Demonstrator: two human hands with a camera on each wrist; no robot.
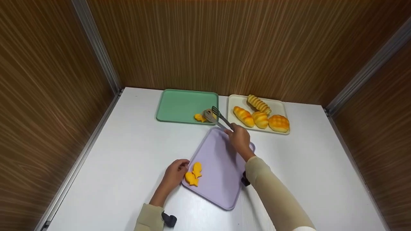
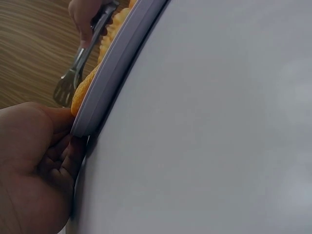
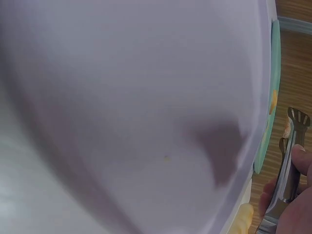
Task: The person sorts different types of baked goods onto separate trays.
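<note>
My left hand pinches the left rim of a lilac tray, its thumb above and curled fingers below in the left wrist view. Two orange-yellow fish-shaped nuggets lie on the tray beside that hand. Reaching across the tray's far end, my right hand grips metal tongs with slotted tips. The tips hang over the near right corner of a green tray. A yellow nugget lies there, and a tan piece shows between the tips in the right wrist view.
Right of the green tray stands a cream tray with several bread rolls, among them a twisted roll and a scored bun. Wood-grain panels enclose the white table at the back and both sides.
</note>
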